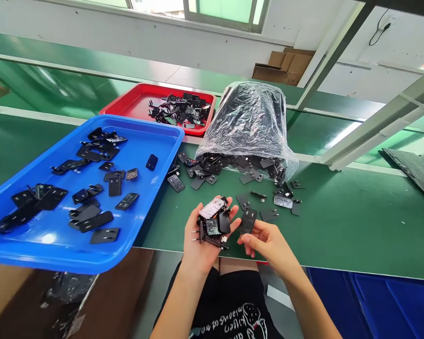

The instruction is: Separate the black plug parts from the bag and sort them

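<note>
Palm up, my left hand (202, 245) cradles a small heap of black plug parts (224, 222), with metal prongs and bits of circuit board showing among them. One piece on top has a pale, whitish face. Just to the right, my right hand (265, 238) pinches a flat black plug plate (248, 221) between thumb and fingers, close to the left fingertips. Beyond both hands, more loose black plug parts (270, 215) lie on the green table. Others spill from the mouth of a clear plastic bag (249, 117) lying on its side.
A blue tray (162, 136) at left holds scattered black plug parts and overhangs the table's front edge. Behind it, a red tray (122, 106) contains a pile of similar pieces. Metal posts (385, 127) rise at the right, near a dark panel (413, 169). Cardboard (282, 68) leans by the wall.
</note>
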`<state>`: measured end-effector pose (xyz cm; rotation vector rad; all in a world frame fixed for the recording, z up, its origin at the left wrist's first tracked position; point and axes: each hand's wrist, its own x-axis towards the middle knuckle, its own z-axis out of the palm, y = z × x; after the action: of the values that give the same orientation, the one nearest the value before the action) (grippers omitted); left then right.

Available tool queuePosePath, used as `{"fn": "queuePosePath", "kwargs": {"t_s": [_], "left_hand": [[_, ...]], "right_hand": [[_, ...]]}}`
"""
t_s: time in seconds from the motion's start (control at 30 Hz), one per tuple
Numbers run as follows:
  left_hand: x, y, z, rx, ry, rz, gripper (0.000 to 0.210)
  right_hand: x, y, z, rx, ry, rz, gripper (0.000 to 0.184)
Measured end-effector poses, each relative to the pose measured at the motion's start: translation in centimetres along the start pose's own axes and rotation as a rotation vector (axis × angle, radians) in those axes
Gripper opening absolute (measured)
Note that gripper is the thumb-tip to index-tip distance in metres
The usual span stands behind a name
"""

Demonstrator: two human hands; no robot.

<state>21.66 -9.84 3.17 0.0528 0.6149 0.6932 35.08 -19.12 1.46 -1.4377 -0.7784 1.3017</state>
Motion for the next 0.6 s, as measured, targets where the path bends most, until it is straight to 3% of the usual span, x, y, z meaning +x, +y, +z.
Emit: {"fn": "queuePosePath", "kwargs": {"t_s": [0.13, 0.3, 0.47, 0.6], "left_hand": [[0.3, -0.4, 0.1, -0.008, -0.007, -0.051, 0.031], [0.4, -0.4, -0.1, -0.028, -0.005, -0.034, 0.031], [0.7, -0.4, -0.3, -0.076, -0.048, 0.016, 0.031], [0.9, -0.8, -0.3, -0.105, -0.046, 0.006, 0.031]], "right_hand": [[0.2, 0.1, -0.2, -0.009, 0.074, -0.061, 0.024], [-0.1, -0.2, -0.7, -0.313, 0.251, -0.123, 0.023], [-0.2, 0.7, -0.3, -0.742, 0.533, -0.527, 0.029], [0.0, 1.7, 0.7, -0.83, 0.51, -0.729, 0.039]]}}
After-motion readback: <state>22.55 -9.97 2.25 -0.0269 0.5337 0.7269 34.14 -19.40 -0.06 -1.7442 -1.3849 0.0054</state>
